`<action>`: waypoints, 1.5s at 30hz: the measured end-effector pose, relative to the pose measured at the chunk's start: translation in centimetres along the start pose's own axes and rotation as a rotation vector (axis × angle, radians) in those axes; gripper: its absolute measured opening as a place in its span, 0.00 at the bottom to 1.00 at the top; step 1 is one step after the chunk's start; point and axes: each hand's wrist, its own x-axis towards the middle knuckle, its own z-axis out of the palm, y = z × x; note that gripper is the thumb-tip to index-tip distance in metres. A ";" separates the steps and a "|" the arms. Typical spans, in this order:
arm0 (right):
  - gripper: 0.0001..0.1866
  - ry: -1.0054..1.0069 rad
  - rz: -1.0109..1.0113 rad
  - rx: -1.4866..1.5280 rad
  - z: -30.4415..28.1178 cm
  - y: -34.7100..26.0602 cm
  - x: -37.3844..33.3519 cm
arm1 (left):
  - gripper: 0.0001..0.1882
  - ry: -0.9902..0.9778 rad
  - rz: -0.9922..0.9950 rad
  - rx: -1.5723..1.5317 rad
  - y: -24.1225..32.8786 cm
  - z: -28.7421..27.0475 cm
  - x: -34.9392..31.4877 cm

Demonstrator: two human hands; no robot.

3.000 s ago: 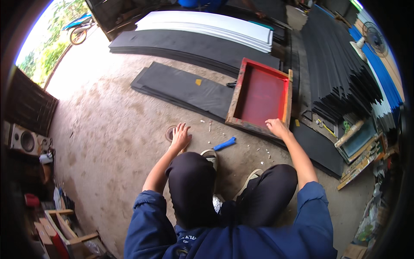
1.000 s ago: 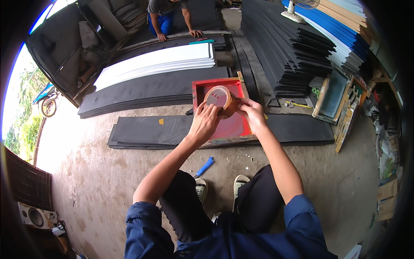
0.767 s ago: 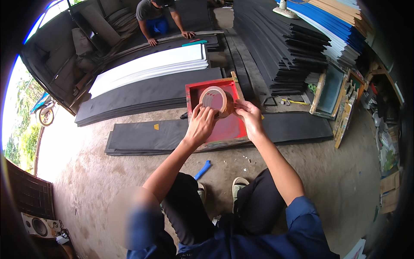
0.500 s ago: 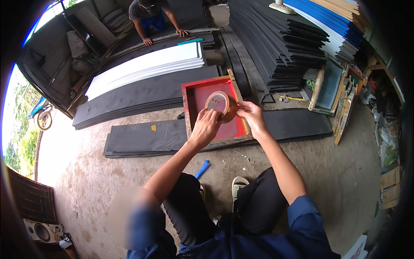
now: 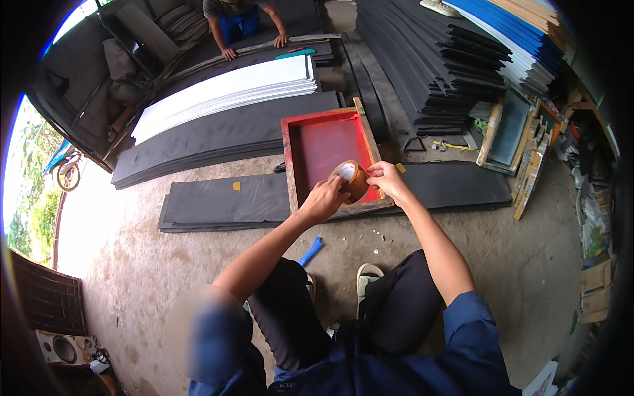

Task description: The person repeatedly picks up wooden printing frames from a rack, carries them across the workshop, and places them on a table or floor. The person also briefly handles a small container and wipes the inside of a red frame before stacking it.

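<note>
I hold a roll of brown tape (image 5: 351, 179) over the near right corner of a red wooden screen frame (image 5: 323, 142). My left hand (image 5: 323, 200) grips the roll from the left. My right hand (image 5: 386, 179) pinches at the roll's right side with fingers closed on the tape's edge. The frame lies on a long black sheet (image 5: 228, 201) on the concrete floor, just beyond my knees.
A blue tool (image 5: 310, 251) lies on the floor by my left foot. Stacks of white sheets (image 5: 224, 99) and black sheets (image 5: 429, 59) lie beyond. Another person (image 5: 241, 20) kneels at the far end. Framed screens (image 5: 512, 132) lean at the right.
Three seconds ago my hands were on the floor and the frame's edge with no tape. Since one second ago they hold the roll, which has shifted toward the frame's near right corner.
</note>
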 end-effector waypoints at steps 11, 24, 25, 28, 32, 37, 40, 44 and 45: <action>0.08 -0.139 0.200 0.112 -0.8 0.6 -0.2 | 0.18 -0.235 -0.283 -0.430 -0.7 0.3 -0.1; 0.06 0.034 -0.037 0.027 -2.3 1.3 -0.2 | 0.16 -0.137 -0.333 -0.473 1.7 1.1 1.6; 0.06 0.079 -0.053 -0.030 -2.5 1.3 0.2 | 0.16 -0.121 -0.312 -0.400 1.9 1.1 2.0; 0.06 0.155 -0.073 -0.079 -2.6 1.5 0.7 | 0.17 -0.041 -0.230 -0.348 1.9 1.1 2.7; 0.04 0.198 -0.015 -0.345 -1.8 2.0 0.7 | 0.21 -0.015 -0.155 -0.065 1.6 -0.3 2.3; 0.05 0.165 0.120 -0.650 -4.9 6.7 2.9 | 0.24 -0.354 -0.229 0.259 -2.8 -3.5 -1.9; 0.05 0.088 0.125 -0.503 -6.7 11.0 4.9 | 0.21 -0.536 -0.398 0.320 -6.7 -5.5 -7.0; 0.04 0.054 0.119 -0.455 -4.6 16.9 4.9 | 0.20 -0.539 -0.669 0.327 -11.1 -4.8 -14.3; 0.05 0.070 0.008 -0.540 -3.9 19.8 5.0 | 0.21 -0.489 -0.691 0.314 -12.4 -3.5 -16.2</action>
